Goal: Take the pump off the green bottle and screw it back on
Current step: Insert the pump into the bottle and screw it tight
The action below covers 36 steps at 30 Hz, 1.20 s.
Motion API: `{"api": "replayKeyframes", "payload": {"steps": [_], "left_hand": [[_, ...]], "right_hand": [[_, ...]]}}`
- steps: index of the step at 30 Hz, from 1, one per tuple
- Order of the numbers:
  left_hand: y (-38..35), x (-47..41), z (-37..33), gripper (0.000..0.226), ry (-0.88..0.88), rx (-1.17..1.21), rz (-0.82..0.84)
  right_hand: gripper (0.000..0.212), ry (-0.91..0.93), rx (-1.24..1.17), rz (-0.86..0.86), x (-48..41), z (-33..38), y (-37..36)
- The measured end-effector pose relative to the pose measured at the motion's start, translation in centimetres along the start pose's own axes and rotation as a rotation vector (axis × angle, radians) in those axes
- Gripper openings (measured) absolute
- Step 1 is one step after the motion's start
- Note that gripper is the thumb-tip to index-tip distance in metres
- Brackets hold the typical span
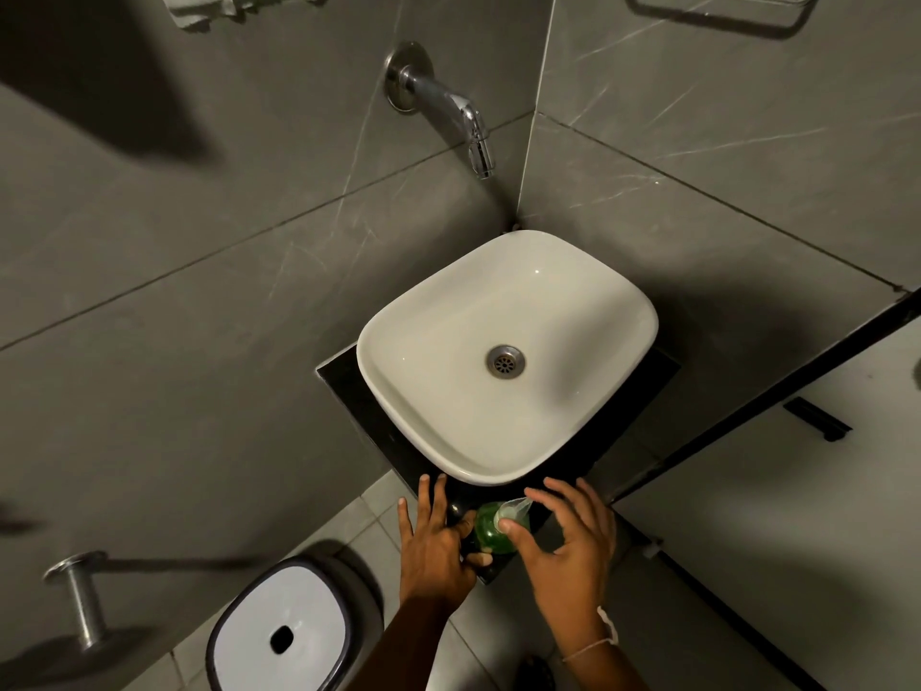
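A small green bottle (pixel 489 532) stands on the front corner of the black counter (pixel 349 386), just below the basin's near rim. Its pale clear pump (pixel 513 509) sits on top, nozzle pointing right. My left hand (pixel 434 538) lies on the bottle's left side, thumb and forefinger touching its body, the other fingers spread over the counter edge. My right hand (pixel 568 536) reaches in from the right; its thumb tip and forefinger pinch the pump head, the rest of the fingers fanned out. The bottle's lower part is hidden behind my hands.
The white square basin (pixel 588 301) with a metal drain fills the counter. A chrome tap (pixel 451 109) juts from the grey tiled wall above. A white bin with a dark rim (pixel 281 630) stands on the floor at lower left. A white door with a black frame (pixel 777 391) is at the right.
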<state>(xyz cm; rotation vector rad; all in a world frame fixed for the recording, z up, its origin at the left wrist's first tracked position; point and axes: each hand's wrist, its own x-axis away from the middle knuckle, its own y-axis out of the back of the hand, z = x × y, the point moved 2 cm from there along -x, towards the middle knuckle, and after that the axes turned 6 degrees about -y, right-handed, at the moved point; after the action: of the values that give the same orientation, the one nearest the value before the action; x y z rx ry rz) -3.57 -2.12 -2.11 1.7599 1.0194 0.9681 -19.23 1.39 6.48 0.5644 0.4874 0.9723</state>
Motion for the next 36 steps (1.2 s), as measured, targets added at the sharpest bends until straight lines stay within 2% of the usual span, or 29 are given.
{"api": "replayKeyframes", "payload": {"steps": [9,12,14,15,18,21,24,28,36], "left_hand": [[0.4,0.1,-0.2,0.048,0.011,-0.014,0.021],[0.4,0.1,-0.2,0.05,0.008,-0.014,0.029],[0.5,0.1,-0.2,0.051,0.007,-0.003,0.021],[0.5,0.1,-0.1,0.051,0.007,0.003,0.017],[0.5,0.0,-0.1,0.055,-0.001,-0.004,0.025],[0.4,0.0,-0.1,0.057,-0.003,-0.006,0.022],[0.3,0.0,0.0,0.057,-0.003,-0.011,0.015],[0.3,0.1,-0.1,0.058,0.007,-0.019,0.032],[0.4,0.0,-0.2,0.055,0.01,-0.022,0.032]], "right_hand": [[0.045,-0.104,0.112,-0.044,0.6,1.3,-0.4],[0.042,-0.099,0.054,-0.012,0.4,1.8,0.2],[0.032,-0.033,-0.094,0.09,-0.3,1.5,1.1],[0.036,0.006,-0.134,0.177,-0.8,1.3,1.5],[0.062,0.17,0.005,0.431,-2.3,0.6,2.8],[0.064,0.298,0.123,0.543,-3.5,0.8,3.3],[0.059,0.33,0.147,0.597,-4.3,1.3,3.2],[0.046,0.358,0.173,0.621,-4.6,1.5,2.6],[0.043,0.292,0.152,0.579,-4.5,1.4,2.3]]}}
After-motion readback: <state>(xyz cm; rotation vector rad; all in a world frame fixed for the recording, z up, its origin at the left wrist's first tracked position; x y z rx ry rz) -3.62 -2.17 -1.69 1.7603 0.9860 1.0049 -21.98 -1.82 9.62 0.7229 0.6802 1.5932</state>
